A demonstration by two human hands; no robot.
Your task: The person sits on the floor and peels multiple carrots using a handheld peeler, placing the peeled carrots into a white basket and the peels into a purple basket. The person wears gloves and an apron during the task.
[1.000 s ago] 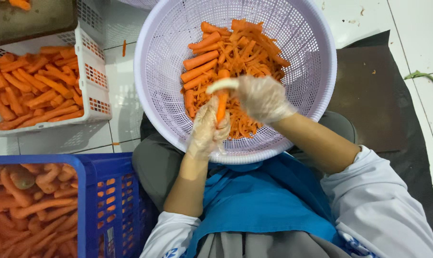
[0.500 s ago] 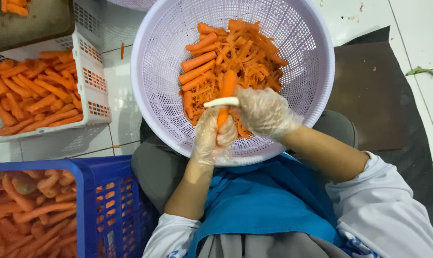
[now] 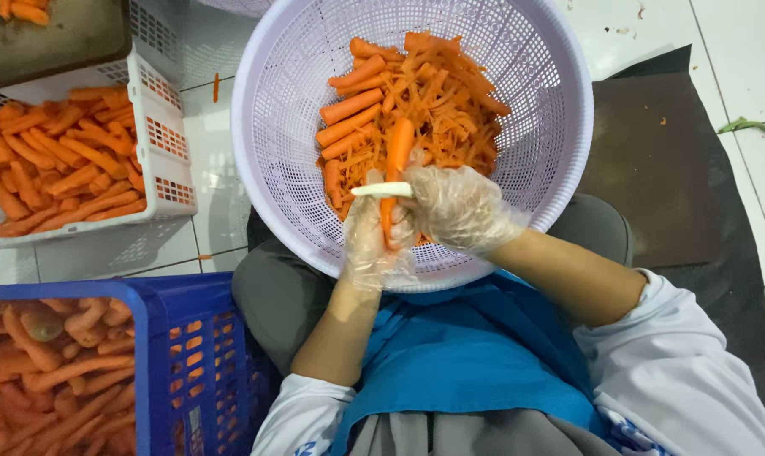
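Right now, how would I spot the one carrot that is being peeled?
Find the big round lilac basket on the person's lap. At its near edge, two hands in clear plastic gloves meet. The carrot stands between them, held by the left hand, with a white peeler in the right hand across it; the other carrots lie loose.

A white tiled floor (image 3: 737,42) carries everything; a white slatted crate (image 3: 159,127) of carrots sits at the upper left of the frame; a blue crate (image 3: 188,371) of carrots stands at the lower left; a dark mat (image 3: 661,160) lies at the right; a green scrap (image 3: 750,127) rests on the tiles near the right edge; a carrot sliver (image 3: 216,87) lies beside the white crate.
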